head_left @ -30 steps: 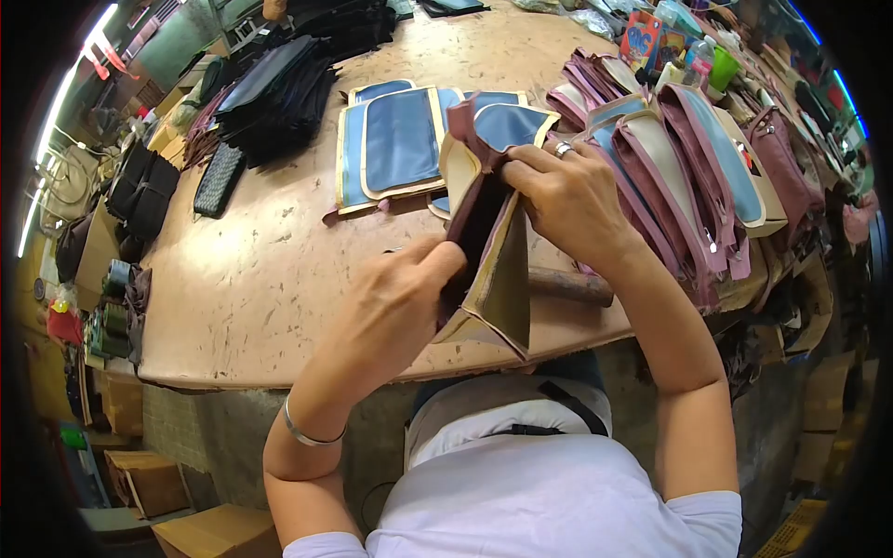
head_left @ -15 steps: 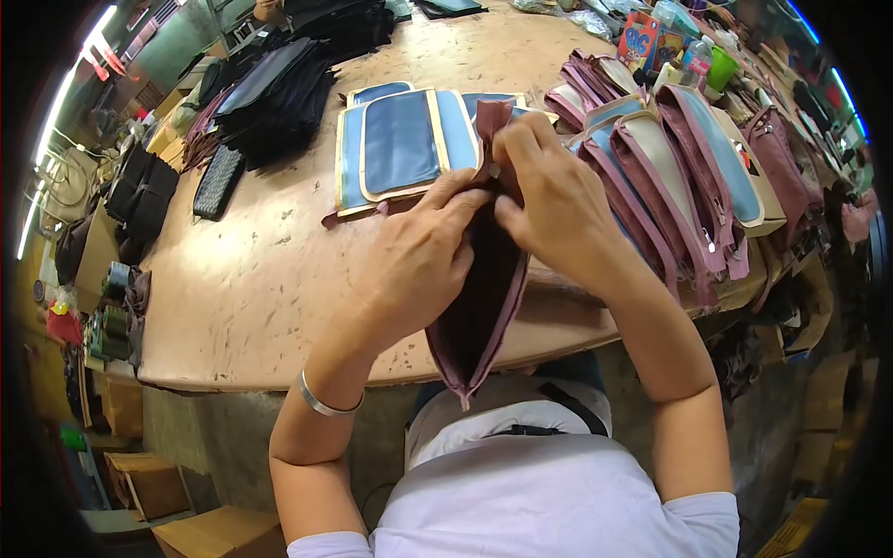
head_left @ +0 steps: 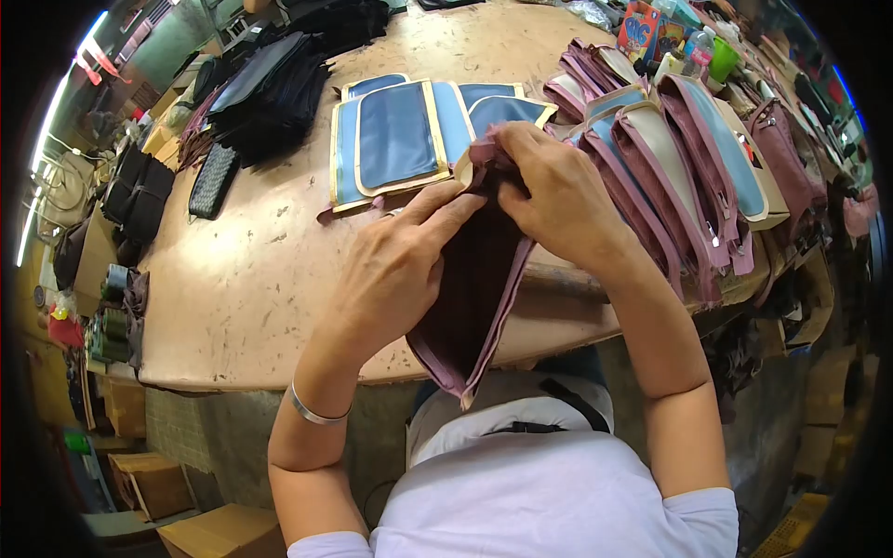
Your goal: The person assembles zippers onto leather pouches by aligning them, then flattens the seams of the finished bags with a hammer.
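Between my hands hangs a mauve zippered pouch, its dark inside showing through a wide gap that narrows to a point above my lap. My left hand grips the pouch's left edge near its top, index and middle fingers stretched along it. At the top right, my right hand is closed on the gathered end of the pouch. The fingertips of both hands nearly meet there, and what lies under them is partly hidden. Just beyond my left hand lie blue panels with cream borders on the table.
Finished-looking mauve and blue pouches stand in a row at the right. A stack of dark pieces and a black woven case lie at the left on the wooden table. A bottle stands at the back right.
The pouch's mouth has spread wider as my left hand moved left and slightly down. My right hand has shifted slightly right, still gripping the top end.
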Action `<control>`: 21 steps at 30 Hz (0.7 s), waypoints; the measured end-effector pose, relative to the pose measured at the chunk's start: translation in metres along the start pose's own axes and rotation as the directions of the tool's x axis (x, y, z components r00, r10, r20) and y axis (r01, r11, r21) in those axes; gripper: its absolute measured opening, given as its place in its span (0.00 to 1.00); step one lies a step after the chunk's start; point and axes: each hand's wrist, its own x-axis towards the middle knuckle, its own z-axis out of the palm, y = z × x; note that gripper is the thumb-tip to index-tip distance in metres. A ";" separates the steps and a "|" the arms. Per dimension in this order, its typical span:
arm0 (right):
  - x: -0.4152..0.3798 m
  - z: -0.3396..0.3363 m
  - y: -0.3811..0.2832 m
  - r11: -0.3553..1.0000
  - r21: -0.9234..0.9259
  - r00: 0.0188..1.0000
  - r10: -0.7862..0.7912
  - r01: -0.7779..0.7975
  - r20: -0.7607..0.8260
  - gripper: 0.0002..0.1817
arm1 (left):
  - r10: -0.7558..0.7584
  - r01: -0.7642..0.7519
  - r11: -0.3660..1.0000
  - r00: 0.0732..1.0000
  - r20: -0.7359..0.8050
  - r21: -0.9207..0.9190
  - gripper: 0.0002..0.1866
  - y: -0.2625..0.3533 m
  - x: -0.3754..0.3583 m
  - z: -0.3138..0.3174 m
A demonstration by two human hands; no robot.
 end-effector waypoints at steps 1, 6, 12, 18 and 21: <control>0.004 -0.004 0.002 0.999 -0.006 0.996 0.050 -0.049 0.074 0.11 | 0.008 -0.008 1.000 1.000 -0.006 -0.019 0.21 -0.004 0.001 -0.001; 0.006 -0.012 -0.011 0.976 -0.121 0.982 -0.174 0.182 0.075 0.14 | -0.055 0.048 0.993 0.997 -0.061 -0.109 0.21 -0.026 0.010 -0.001; -0.024 -0.015 -0.057 0.922 0.050 0.818 -0.365 0.384 0.444 0.13 | -0.207 0.190 0.857 0.978 0.017 -0.478 0.17 -0.049 0.012 0.012; -0.012 -0.006 -0.019 0.940 0.222 0.903 -0.317 0.260 0.288 0.09 | 0.102 -0.082 0.892 0.994 0.022 -0.445 0.16 -0.043 -0.019 -0.022; 0.000 -0.023 -0.012 0.938 0.318 0.924 -0.239 0.141 0.297 0.12 | 0.217 -0.144 0.888 0.968 0.122 -0.437 0.21 -0.032 -0.029 -0.047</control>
